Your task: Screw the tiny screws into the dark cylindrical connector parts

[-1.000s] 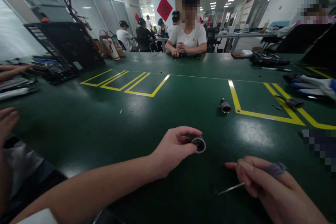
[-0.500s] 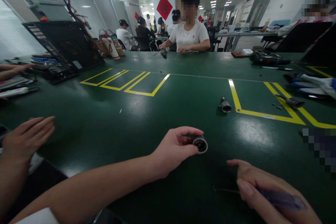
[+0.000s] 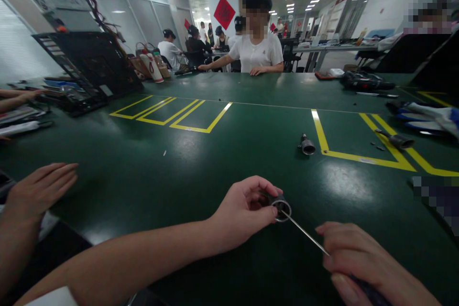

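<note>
Near the middle front of the green table, my left hand [image 3: 244, 210] grips a round, hollow metal part [image 3: 283, 209] between thumb and fingers, its open end facing right and toward me. My right hand [image 3: 362, 258], at the lower right, is closed around the handle of a screwdriver [image 3: 308, 235]. The long thin shaft points up and left, and its tip is inside the opening of the metal part. Farther back lies a similar metal part [image 3: 307, 145], and another [image 3: 399, 141] rests by the yellow tape at the right.
Another person's hand [image 3: 43, 184] is over the table at the left. Yellow tape outlines [image 3: 190, 129] mark the green table [image 3: 143, 153]. A black frame [image 3: 93, 67] stands at the back left. Across the table is a person in white [image 3: 260, 52]; a black tool [image 3: 366, 80] lies back right.
The screwdriver has swung up, and its tip has entered the metal part. My left hand has shifted slightly right with the part. The person opposite has moved an arm and a dark tool leftward.
</note>
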Demonstrator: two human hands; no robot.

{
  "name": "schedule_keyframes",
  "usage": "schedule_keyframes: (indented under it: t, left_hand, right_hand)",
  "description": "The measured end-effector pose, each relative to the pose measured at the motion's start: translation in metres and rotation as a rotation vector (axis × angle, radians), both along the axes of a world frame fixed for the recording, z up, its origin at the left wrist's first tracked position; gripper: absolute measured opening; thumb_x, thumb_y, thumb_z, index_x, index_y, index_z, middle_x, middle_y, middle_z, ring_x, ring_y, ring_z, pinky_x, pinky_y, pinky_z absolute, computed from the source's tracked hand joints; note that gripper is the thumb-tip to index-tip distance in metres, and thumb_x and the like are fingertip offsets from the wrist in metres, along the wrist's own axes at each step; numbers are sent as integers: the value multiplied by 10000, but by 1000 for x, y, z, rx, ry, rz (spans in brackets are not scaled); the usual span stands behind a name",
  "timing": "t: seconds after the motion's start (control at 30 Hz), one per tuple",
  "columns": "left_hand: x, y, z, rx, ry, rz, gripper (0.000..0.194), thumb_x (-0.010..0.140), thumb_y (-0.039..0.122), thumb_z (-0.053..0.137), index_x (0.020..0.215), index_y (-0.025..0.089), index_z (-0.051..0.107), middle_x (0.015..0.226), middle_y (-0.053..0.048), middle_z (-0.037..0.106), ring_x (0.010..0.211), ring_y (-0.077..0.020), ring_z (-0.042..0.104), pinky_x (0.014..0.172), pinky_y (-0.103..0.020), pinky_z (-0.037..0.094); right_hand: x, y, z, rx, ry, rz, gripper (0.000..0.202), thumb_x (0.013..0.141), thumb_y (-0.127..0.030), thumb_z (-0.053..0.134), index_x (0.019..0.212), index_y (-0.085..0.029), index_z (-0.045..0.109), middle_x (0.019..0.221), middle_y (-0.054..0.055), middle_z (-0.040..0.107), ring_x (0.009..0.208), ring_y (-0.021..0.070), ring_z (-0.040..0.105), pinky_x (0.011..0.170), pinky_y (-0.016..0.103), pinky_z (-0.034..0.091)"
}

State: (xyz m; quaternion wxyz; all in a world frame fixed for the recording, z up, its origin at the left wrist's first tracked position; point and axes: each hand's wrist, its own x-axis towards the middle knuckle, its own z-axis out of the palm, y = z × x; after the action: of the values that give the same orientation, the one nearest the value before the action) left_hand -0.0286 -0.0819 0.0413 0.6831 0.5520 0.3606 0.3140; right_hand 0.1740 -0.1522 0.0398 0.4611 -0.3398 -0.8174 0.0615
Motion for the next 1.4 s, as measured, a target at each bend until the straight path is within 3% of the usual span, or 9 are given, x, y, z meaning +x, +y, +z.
schedule_keyframes:
  t: [0.27, 0.47, 0.77, 1.03, 1.2, 1.4]
  left_hand:
    - [4, -6, 5, 106, 47, 16, 145, 709, 96, 600, 848, 135, 587, 1037, -80, 622, 780, -133, 623, 655, -265, 502]
    - [6, -8, 4, 321, 190, 70, 73, 690, 103, 585, 755, 128, 607, 981, -74, 604, 739, -123, 604, 580, -225, 487]
    - [4, -7, 0, 449, 208, 74, 58, 723, 96, 549, 733, 122, 600, 965, -81, 620, 784, -143, 632, 603, -226, 510]
    - [5, -9, -6, 571, 192, 65, 113, 715, 61, 541, 759, 131, 617, 943, -88, 661, 842, -157, 649, 633, -218, 512]
    - [6, -9, -3, 559, 197, 69, 123, 720, 63, 534, 767, 134, 624, 955, -84, 671, 855, -153, 650, 638, -212, 510]
    - [7, -9, -3, 473, 208, 68, 129, 681, 52, 557, 761, 128, 624, 988, -99, 666, 870, -172, 654, 637, -221, 512]
  right_hand:
    - [-5, 2, 6, 38, -92, -54, 80, 818, -190, 555, 771, -231, 605, 624, -17, 651, 677, 146, 699, 670, 195, 575]
    - [-7, 0, 8, 55, -132, -40, 90, 797, -161, 568, 805, -236, 617, 655, -16, 675, 678, 152, 702, 694, 214, 573]
    - [-13, 2, -1, 234, -167, -54, 157, 872, -208, 494, 753, -216, 595, 590, -19, 673, 592, 133, 683, 735, 224, 568]
    - [-14, 2, 3, 183, -253, -41, 128, 830, -167, 550, 731, -206, 622, 598, -31, 685, 568, 123, 677, 721, 233, 583]
    - [-17, 3, 4, 227, -213, -49, 186, 854, -167, 508, 694, -219, 588, 534, -45, 657, 495, 110, 649, 691, 232, 585]
    - [-16, 4, 4, 211, -225, -61, 100, 818, -153, 547, 757, -216, 595, 580, -40, 681, 532, 119, 670, 695, 228, 583]
